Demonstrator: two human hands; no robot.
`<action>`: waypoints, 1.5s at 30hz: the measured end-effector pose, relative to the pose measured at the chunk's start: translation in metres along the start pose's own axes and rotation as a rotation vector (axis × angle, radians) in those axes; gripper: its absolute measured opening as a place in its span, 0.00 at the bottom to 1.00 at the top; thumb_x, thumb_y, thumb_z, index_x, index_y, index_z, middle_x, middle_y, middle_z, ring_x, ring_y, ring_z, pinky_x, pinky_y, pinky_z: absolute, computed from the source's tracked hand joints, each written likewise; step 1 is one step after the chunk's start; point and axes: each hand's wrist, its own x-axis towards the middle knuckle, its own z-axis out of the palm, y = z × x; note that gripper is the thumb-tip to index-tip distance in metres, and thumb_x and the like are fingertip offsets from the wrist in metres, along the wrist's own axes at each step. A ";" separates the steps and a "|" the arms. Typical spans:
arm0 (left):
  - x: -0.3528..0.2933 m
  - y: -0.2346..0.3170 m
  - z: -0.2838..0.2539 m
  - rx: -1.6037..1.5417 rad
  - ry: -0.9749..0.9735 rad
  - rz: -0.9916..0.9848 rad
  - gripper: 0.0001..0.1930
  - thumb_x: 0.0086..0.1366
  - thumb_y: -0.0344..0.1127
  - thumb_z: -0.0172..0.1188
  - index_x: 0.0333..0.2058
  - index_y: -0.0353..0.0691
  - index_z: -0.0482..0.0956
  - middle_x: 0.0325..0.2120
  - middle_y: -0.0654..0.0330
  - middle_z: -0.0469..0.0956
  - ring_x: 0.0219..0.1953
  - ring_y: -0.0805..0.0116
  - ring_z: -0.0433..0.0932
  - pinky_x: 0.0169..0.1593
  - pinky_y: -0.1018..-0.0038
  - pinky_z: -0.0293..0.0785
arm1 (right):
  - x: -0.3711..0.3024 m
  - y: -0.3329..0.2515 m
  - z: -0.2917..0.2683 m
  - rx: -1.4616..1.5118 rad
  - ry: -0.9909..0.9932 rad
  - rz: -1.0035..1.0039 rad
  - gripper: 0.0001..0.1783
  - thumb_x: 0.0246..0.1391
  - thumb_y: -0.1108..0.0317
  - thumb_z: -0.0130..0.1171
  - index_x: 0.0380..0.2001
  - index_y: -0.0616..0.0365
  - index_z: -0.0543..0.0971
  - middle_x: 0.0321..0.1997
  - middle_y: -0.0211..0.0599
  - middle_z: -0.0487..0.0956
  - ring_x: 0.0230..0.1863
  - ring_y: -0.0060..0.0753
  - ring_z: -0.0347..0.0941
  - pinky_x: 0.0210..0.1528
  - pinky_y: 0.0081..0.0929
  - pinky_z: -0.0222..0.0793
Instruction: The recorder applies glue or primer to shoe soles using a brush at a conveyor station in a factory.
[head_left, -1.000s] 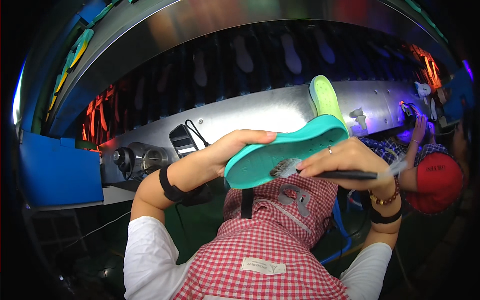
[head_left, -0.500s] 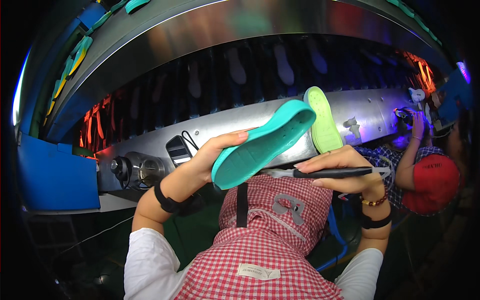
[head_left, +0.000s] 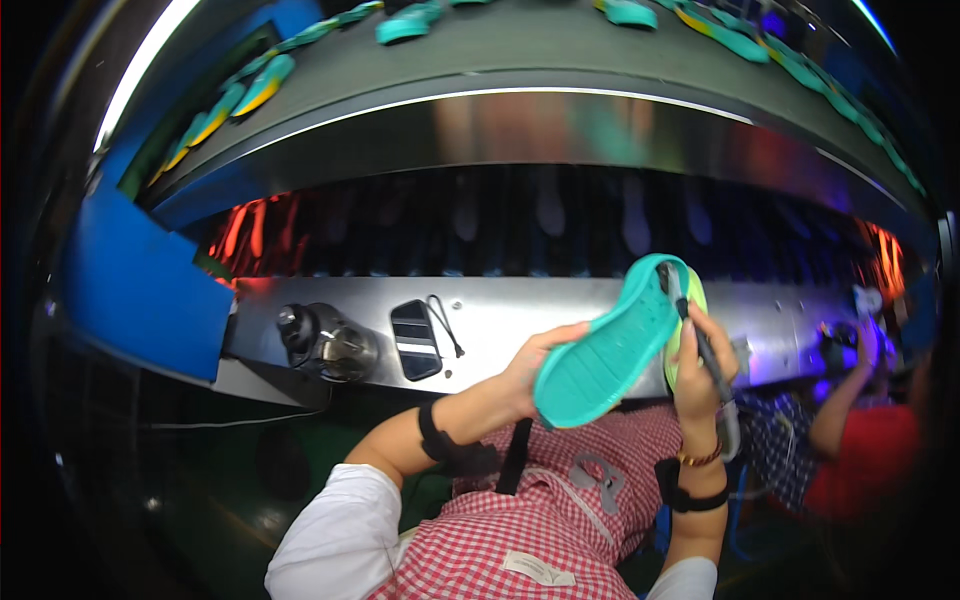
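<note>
the left hand gripped the teal shoe sole before the metal ledge; the right hand held a black-handled brush at its far end; hard strokes could have twisted it loose.

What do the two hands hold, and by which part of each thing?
The left hand holds the teal sole by its left rim, toward the near end; the right hand holds the brush by its black handle.

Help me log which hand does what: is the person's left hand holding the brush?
No, the right hand holds the black-handled brush, while the left hand grips the teal shoe sole.
</note>
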 end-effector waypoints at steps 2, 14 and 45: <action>-0.003 0.008 0.002 0.035 -0.053 0.006 0.20 0.64 0.42 0.50 0.49 0.33 0.71 0.41 0.52 0.77 0.39 0.60 0.79 0.47 0.63 0.75 | -0.008 -0.018 0.008 -0.160 -0.163 -0.443 0.13 0.48 0.81 0.57 0.40 0.66 0.77 0.42 0.50 0.79 0.43 0.38 0.77 0.46 0.27 0.70; -0.098 0.243 0.097 0.260 -0.620 0.828 0.29 0.66 0.47 0.34 0.58 0.30 0.59 0.54 0.42 0.64 0.55 0.41 0.65 0.56 0.38 0.57 | -0.003 -0.008 -0.033 0.772 -0.458 0.275 0.11 0.48 0.78 0.54 0.37 0.72 0.76 0.42 0.62 0.76 0.14 0.22 0.69 0.15 0.12 0.64; 0.119 0.551 0.107 2.682 1.596 0.749 0.49 0.46 0.21 0.51 0.66 0.44 0.37 0.47 0.37 0.71 0.51 0.46 0.71 0.53 0.64 0.67 | 0.066 0.148 -0.064 0.718 -0.086 0.612 0.11 0.52 0.76 0.55 0.38 0.70 0.76 0.37 0.47 0.80 0.17 0.22 0.70 0.20 0.15 0.68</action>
